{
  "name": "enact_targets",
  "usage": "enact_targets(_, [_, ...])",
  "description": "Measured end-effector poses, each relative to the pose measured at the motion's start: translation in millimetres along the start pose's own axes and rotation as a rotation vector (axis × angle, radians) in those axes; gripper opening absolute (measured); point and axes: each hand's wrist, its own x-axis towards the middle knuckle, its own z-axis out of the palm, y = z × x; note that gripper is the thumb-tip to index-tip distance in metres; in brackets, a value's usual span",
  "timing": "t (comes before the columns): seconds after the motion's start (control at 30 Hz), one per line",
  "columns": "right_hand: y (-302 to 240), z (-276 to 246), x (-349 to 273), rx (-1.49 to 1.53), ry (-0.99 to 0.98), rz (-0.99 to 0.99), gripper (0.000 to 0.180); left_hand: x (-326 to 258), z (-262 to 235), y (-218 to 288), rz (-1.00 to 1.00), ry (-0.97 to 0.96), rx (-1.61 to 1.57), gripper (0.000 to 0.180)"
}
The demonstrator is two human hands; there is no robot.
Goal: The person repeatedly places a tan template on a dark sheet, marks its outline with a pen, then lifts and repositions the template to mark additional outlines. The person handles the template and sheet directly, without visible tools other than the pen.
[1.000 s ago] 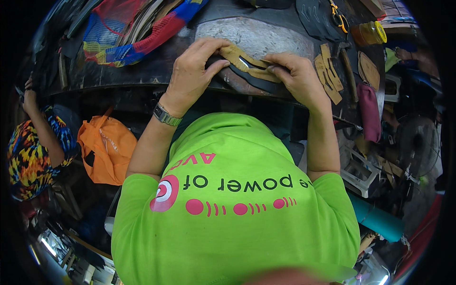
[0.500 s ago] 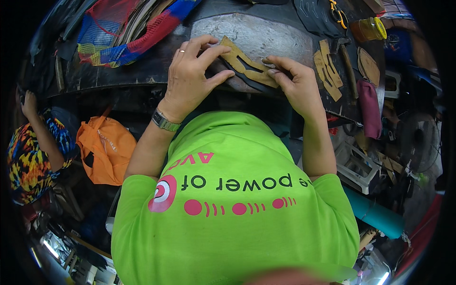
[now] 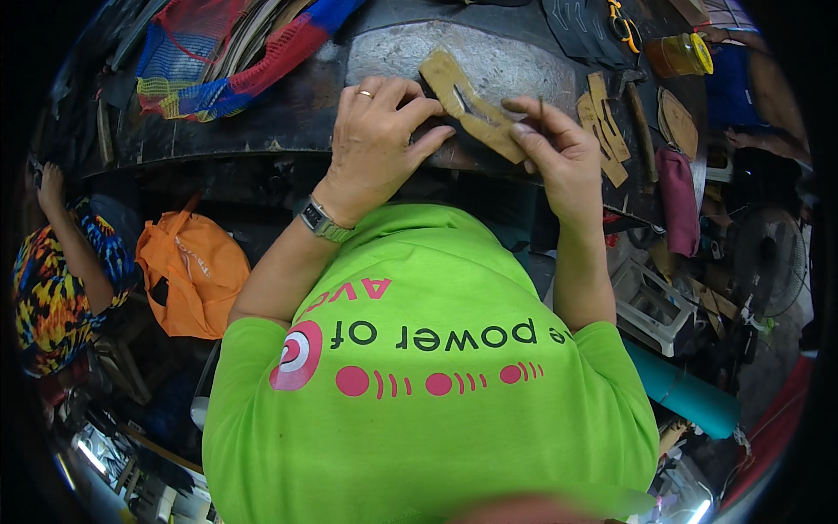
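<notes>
A tan, zigzag-shaped flat template (image 3: 476, 113) with a cut-out slot is raised at an angle over the near edge of the worktable. My right hand (image 3: 566, 153) pinches its lower right end between thumb and fingers; a thin dark tool (image 3: 540, 110) seems to stand up from those fingers, its kind unclear. On the other side, my left hand (image 3: 380, 140) has thumb and forefinger apart, their tips close beside the template's left edge. Whether they touch it I cannot tell. A pale, worn slab (image 3: 384, 54) lies beyond both hands on the dark table.
More tan templates (image 3: 602, 131), a hammer (image 3: 642, 131) and a yellow-lidded jar (image 3: 681, 55) lie right, with orange-handled scissors (image 3: 624, 31) behind. A mesh bag (image 3: 192, 65) sits far left. Below hang an orange bag (image 3: 192, 271) and a person's patterned sleeve (image 3: 65, 271).
The template has lifted and turned, and the black piece under it no longer shows. Both my hands have shifted to the right.
</notes>
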Motion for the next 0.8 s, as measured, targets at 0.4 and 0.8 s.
enact_targets(0.4, [6.2,2.2,6.7,-0.603,-0.064,-0.195,0.030,3.7,-0.6,-18.5,-0.025,0.070,-0.042,0.016])
enact_targets(0.8, [-1.7,-3.9,22.0,-0.575,-0.178,-0.173,0.029,9.7,-0.2,-26.3,-0.032,0.072,-0.052,0.016])
